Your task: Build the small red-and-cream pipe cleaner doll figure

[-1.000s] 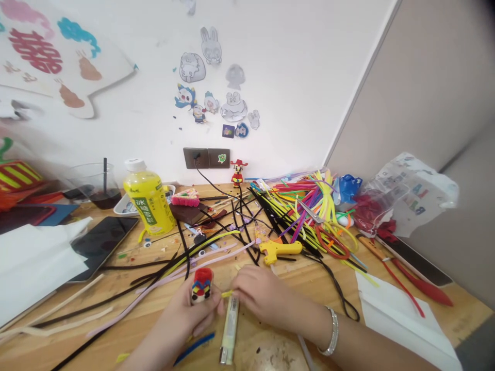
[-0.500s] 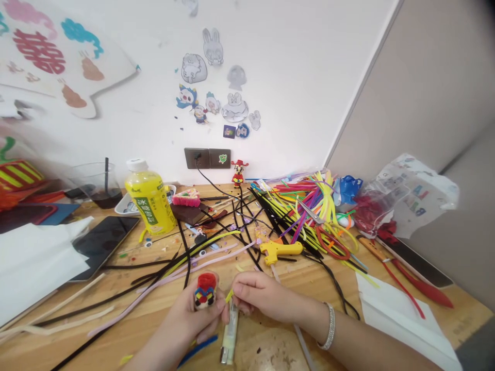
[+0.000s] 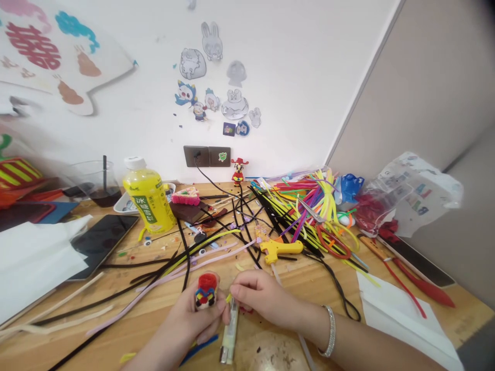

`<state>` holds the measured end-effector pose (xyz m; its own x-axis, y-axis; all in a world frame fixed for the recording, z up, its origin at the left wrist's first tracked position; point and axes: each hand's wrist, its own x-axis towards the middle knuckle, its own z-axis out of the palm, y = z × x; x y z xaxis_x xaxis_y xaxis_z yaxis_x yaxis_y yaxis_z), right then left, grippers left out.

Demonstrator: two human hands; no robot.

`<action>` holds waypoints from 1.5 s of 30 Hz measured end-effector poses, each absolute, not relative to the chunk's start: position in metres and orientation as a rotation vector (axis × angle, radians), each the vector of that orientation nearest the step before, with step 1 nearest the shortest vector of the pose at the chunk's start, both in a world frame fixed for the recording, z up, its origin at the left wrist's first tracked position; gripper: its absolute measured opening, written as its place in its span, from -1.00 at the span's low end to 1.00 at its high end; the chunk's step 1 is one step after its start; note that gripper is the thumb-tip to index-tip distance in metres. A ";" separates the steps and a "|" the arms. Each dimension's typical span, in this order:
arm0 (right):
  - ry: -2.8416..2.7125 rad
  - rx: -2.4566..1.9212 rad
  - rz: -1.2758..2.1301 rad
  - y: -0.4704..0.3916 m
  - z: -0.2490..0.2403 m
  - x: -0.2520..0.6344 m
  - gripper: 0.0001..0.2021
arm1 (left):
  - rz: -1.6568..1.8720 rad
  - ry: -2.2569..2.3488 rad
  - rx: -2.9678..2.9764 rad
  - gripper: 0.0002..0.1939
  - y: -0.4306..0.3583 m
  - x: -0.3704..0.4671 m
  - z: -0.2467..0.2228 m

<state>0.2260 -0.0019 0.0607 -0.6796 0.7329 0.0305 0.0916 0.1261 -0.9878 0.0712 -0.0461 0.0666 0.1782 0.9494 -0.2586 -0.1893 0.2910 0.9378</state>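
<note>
My left hand (image 3: 199,319) is closed around a small figure (image 3: 205,291) with a red top, blue and yellow trim and a pale face. Between both hands is a short yellow piece (image 3: 229,298), pinched by the fingertips of my right hand (image 3: 259,296), which wears a sparkling bracelet at the wrist. Directly below the fingers lies a narrow, pale tool or lighter-like object (image 3: 229,335) with a metal end. A blue strip (image 3: 199,349) rests beside it, partly under my left hand.
A yellow glue gun (image 3: 281,248) lies beyond my right hand. Colourful pipe cleaners (image 3: 305,206) and scissors are heaped at the back right. A yellow drink bottle (image 3: 149,198) stands left, near a black tablet (image 3: 102,245). A red-hatted figure (image 3: 237,172) stands by the wall.
My right hand has shifted slightly, and less of the yellow piece shows between the fingers. The left hand still holds the figure. The camera view has moved a little.
</note>
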 end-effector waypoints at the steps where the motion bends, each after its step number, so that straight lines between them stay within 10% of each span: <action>1: -1.910 -0.807 1.562 -0.002 0.061 0.226 -0.61 | 0.997 1.073 0.915 -0.63 -0.046 0.071 0.067; 16: -2.839 -0.496 0.133 0.008 0.062 0.237 -0.82 | 1.175 1.024 0.709 -0.62 -0.044 0.061 0.080; 34: -1.797 -0.945 1.406 0.001 0.061 0.227 -0.86 | 0.887 1.573 1.887 -0.84 -0.046 0.055 0.059; 45: -1.674 -0.901 1.461 0.007 0.054 0.226 -0.73 | 0.871 1.538 1.880 -0.83 -0.047 0.057 0.058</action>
